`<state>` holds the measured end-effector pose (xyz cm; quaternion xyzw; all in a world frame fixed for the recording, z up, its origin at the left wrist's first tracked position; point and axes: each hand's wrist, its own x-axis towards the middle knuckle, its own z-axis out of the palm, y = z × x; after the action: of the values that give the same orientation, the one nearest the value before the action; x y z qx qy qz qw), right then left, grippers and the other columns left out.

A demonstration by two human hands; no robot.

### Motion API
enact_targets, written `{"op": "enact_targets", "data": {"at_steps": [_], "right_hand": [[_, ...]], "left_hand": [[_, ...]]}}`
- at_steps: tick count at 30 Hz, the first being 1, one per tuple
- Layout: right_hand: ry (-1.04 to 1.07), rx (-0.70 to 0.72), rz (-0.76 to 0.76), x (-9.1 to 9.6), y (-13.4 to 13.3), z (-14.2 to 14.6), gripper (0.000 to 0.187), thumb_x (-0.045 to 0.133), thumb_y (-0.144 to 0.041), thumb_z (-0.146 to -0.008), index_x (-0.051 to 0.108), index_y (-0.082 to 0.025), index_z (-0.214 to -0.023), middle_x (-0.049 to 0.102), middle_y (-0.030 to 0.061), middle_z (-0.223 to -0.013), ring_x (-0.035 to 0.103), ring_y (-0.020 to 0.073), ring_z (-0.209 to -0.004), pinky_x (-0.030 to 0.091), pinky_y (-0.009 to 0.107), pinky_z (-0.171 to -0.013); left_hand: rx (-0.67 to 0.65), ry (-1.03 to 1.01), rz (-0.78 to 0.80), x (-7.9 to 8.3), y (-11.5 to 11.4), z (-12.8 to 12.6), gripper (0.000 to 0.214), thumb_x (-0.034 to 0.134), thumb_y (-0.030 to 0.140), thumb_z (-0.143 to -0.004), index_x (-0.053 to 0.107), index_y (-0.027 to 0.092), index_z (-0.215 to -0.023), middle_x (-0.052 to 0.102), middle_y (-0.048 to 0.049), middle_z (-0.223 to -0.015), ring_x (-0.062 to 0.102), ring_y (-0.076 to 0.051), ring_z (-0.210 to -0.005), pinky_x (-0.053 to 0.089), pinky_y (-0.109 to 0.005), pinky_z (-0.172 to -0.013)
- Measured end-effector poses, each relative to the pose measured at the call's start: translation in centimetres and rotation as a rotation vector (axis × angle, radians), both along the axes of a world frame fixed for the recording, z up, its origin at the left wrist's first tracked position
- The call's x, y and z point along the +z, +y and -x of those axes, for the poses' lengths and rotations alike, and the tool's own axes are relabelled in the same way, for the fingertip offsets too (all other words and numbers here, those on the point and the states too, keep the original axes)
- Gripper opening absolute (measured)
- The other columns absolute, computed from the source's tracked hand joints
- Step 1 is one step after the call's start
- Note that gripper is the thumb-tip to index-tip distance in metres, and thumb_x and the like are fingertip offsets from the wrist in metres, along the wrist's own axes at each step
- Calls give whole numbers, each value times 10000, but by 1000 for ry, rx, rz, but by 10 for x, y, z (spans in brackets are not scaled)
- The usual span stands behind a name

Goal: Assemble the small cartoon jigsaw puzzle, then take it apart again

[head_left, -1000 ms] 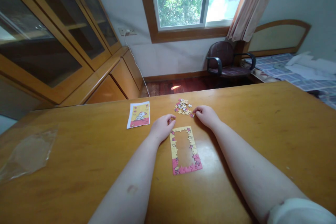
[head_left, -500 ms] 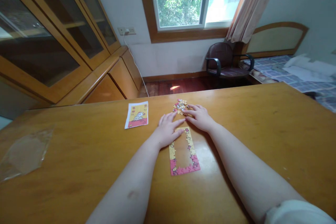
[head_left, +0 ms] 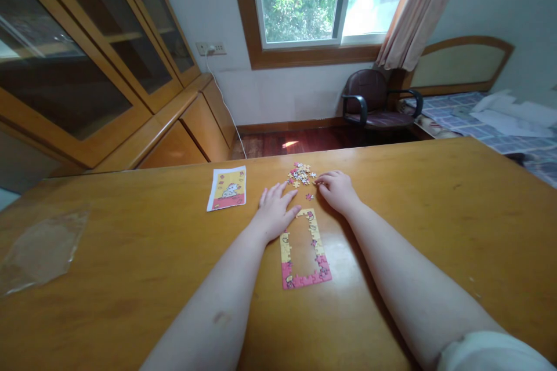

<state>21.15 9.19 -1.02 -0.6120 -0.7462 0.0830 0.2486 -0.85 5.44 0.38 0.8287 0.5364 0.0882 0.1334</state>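
Observation:
My left hand (head_left: 276, 211) lies spread over the table, its fingers apart and holding nothing. The thumb reaches over the top left corner of a puzzle frame (head_left: 307, 282), whose joined edge pieces are pink below and yellow above around a bare middle. Just beyond is a pile of loose puzzle pieces (head_left: 301, 173). My right hand (head_left: 337, 190) is at the right edge of the pile, fingers bent together, with what seems to be a small puzzle piece at the fingertips. A single pink piece (head_left: 309, 197) sits between the pile and the frame.
A picture card (head_left: 228, 188) with a white animal on yellow and pink lies left of the pile. Farther left is a clear plastic bag (head_left: 43, 252). The wooden table (head_left: 413, 208) ends just behind the pile; a chair (head_left: 369, 98) stands beyond it.
My right hand has drawn back a little to the right, its fingers curling in. The lone pink piece now shows between my hands. My left hand has shifted slightly left.

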Motion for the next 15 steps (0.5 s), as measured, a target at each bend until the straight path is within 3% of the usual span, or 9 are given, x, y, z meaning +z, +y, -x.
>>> {"op": "enact_targets", "data": {"at_steps": [4, 7, 9, 12, 15], "right_hand": [[-44, -120, 13, 0, -1, 0, 262, 497, -220, -834, 744, -229, -921, 660, 63, -1142, 511, 283, -1075, 347, 449, -947], [-85, 33, 9, 0, -4, 4, 334, 525, -335, -859, 658, -295, -1164, 523, 45, -1358, 410, 309, -1229, 279, 502, -1022], [-116, 119, 40, -1, -7, 8, 373, 548, -416, -854, 616, -350, -1216, 437, 25, -1435, 329, 332, -1302, 202, 560, -1055], [-102, 108, 56, -1, -7, 8, 298, 531, -420, -866, 672, -360, -1122, 477, 16, -1400, 313, 333, -1315, 144, 599, -1064], [-34, 94, 17, -3, -2, 4, 232, 521, -353, -865, 734, -311, -946, 593, 14, -1266, 396, 289, -1252, 180, 549, -1076]], "left_hand": [[96, -18, 15, 1, 3, 2, 506, 378, 469, -930, 487, 199, -1343, 341, -135, -1486, 271, -297, -1380, 169, -516, -1138], [70, -42, 9, 2, 2, 2, 510, 400, 472, -923, 479, 206, -1352, 340, -128, -1486, 263, -300, -1383, 164, -518, -1140], [-1, -47, 15, 2, 1, 1, 508, 430, 486, -909, 479, 245, -1354, 318, -107, -1501, 247, -311, -1388, 149, -535, -1138], [-103, -36, 15, 2, -2, 0, 495, 445, 512, -897, 489, 303, -1343, 295, -80, -1515, 233, -316, -1392, 132, -555, -1133], [-131, -18, 8, 2, -3, 0, 484, 424, 532, -900, 494, 333, -1336, 305, -69, -1511, 237, -308, -1392, 125, -559, -1131]]}}
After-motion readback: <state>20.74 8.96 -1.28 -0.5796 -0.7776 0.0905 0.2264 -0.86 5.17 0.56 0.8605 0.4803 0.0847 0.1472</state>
